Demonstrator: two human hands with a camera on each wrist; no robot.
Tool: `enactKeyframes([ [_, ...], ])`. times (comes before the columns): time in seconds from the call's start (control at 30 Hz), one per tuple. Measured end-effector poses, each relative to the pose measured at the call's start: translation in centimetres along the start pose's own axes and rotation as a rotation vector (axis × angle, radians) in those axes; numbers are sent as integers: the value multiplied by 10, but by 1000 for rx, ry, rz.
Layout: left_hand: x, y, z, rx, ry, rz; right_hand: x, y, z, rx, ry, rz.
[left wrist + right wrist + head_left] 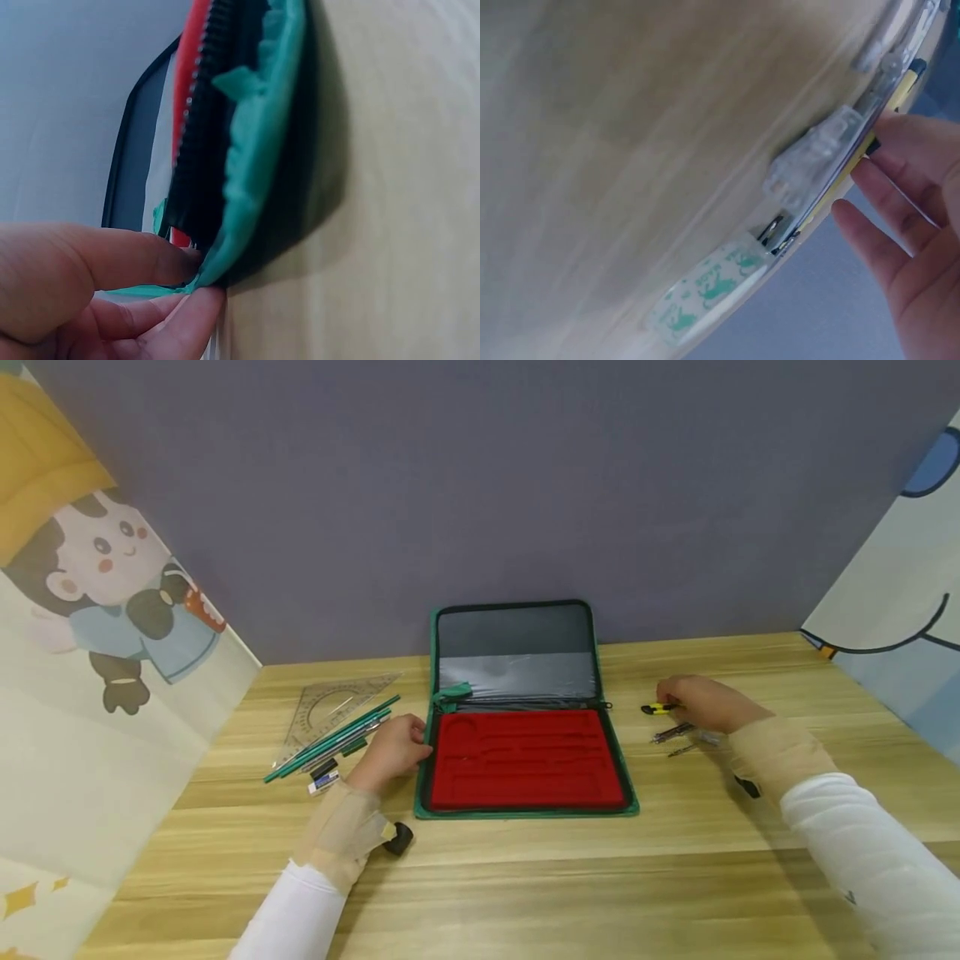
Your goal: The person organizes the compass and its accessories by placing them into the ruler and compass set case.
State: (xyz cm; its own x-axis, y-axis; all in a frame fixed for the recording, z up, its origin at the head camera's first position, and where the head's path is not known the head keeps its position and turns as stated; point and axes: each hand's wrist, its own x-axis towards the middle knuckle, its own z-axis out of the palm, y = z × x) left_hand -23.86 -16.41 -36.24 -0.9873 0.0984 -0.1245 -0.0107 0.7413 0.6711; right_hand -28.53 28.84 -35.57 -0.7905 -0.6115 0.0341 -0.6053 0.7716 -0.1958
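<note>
My left hand (390, 752) pinches the left edge of the open zip case (525, 710) at the middle of the wooden desk (525, 877): fuzzy green fabric rim, black zipper teeth, a red flocked tray moulded with tool-shaped hollows, a grey lid pocket under clear film. My right hand (701, 702), well to the case's right, closes its fingers on a slim yellow-and-black tool (658, 708) lying beside metal drawing instruments (675, 733). No legible writing anywhere; clear set square (330, 710) and green pencils (333, 739) lie left.
</note>
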Motion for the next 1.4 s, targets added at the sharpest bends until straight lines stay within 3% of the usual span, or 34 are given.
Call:
enactKeyframes([
  [0.77,-1,-1,-1,-4,-9,9,11,10,2,111,-59,13],
  [1.23,0,2,-1,-30,-24,-18,14,3,-7,54,13,10],
  [1.4,0,2,-1,-36,-30,-28,20,-3,-14,43,33,-42],
])
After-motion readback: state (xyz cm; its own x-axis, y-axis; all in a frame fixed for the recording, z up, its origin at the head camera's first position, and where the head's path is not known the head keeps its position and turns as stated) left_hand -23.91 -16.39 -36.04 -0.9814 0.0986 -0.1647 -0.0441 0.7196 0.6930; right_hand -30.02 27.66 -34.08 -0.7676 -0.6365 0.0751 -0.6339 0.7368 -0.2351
